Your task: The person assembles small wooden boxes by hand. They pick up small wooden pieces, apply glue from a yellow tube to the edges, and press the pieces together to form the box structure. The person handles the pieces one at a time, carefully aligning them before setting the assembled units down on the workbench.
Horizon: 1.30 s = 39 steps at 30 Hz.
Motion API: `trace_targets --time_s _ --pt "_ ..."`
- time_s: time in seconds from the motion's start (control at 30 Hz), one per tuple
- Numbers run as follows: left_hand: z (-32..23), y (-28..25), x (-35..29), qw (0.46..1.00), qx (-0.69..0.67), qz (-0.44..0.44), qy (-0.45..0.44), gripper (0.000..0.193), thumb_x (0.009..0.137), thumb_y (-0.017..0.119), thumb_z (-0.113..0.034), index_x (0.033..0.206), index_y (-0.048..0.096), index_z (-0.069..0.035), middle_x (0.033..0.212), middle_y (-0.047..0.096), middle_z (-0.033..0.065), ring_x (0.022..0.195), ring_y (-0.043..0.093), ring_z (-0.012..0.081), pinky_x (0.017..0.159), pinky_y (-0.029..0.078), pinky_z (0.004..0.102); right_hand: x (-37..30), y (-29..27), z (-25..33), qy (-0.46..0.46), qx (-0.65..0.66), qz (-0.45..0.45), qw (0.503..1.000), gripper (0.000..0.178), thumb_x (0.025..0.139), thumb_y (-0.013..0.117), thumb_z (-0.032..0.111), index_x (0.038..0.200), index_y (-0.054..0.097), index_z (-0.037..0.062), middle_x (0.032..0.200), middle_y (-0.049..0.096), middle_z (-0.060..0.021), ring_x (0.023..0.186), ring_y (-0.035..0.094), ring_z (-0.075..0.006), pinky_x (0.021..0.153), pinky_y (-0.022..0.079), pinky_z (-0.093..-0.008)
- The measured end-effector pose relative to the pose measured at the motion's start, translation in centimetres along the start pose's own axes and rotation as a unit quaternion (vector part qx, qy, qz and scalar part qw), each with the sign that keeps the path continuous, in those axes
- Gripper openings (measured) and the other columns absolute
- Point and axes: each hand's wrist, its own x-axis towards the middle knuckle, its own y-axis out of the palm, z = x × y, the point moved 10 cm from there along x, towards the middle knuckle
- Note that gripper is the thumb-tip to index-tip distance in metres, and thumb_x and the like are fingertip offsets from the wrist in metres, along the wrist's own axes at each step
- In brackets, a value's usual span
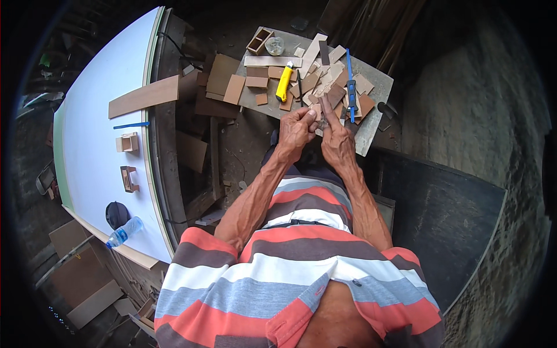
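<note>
Both of my hands meet over the near edge of a small worktable [255,106]. My left hand [297,132] is closed, thumb and fingers pinching a small light wood piece [317,110]. Beside it, my right hand [338,140] points away from me, closed around what looks like a narrow brown strip [326,105]; strip and finger are hard to tell apart. Just beyond lie loose thin wood pieces [325,78], some pale, some brown. A yellow utility knife [284,83] rests left of them, and a slim blue-handled saw [350,90] lies to the right.
A small divided wooden box [259,40] and a clear container [274,46] stand at the table's far left. On the white board [98,87] at left are a brown plank [142,97], two small wooden frames [127,142] and a water bottle [124,232]. A dark panel [447,220] lies right.
</note>
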Motion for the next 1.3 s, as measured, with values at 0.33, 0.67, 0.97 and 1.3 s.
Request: trace_targets --time_s 0.33,0.67,0.97,1.3 --pt "2.9 0.1 0.5 0.967 -0.208 0.05 -0.141 0.011 0.099 0.047 -0.017 0.09 0.047 -0.011 0.063 0.036 -0.0065 0.047 0.029 0.003 0.042 0.021 0.0189 -1.8 2.0 0.7 0.026 0.259 0.061 0.964 0.068 0.083 0.034 -0.006 0.149 0.029 0.0092 0.143 0.045 -0.0193 0.132 0.044 -0.0296 0.106 0.037 -0.0314" --pt "2.8 2.0 -2.3 0.978 -0.146 0.1 -0.114 0.015 0.1 0.049 -0.017 0.093 0.054 -0.005 0.066 0.045 -0.004 0.05 0.041 0.006 0.044 0.032 0.0178 -0.4 1.0 -3.6 0.121 0.291 0.07 0.946 0.066 0.083 0.04 -0.005 0.147 0.035 0.0106 0.119 0.06 -0.0093 0.082 0.058 -0.0125 0.068 0.048 -0.0242" --pt "0.8 -2.8 0.2 0.992 0.11 -0.038 0.047 0.02 0.098 0.053 -0.022 0.087 0.057 -0.006 0.065 0.056 0.0001 0.048 0.052 0.0075 0.043 0.037 0.0187 -3.6 3.3 -1.0 0.147 0.375 0.17 0.899 0.064 0.08 0.045 0.0 0.144 0.043 0.0115 0.073 0.05 0.0019 0.055 0.043 -0.0058 0.052 0.042 -0.023" --pt "3.2 -1.6 -1.4 0.987 0.139 0.038 0.072 0.024 0.096 0.052 -0.014 0.11 0.064 0.002 0.08 0.065 0.0073 0.07 0.063 0.0127 0.059 0.052 0.0228 -5.4 3.2 -3.3 0.146 0.334 0.084 0.927 0.062 0.085 0.047 0.001 0.146 0.038 0.0128 0.106 0.062 -0.0054 0.071 0.06 -0.0117 0.064 0.052 -0.0242"
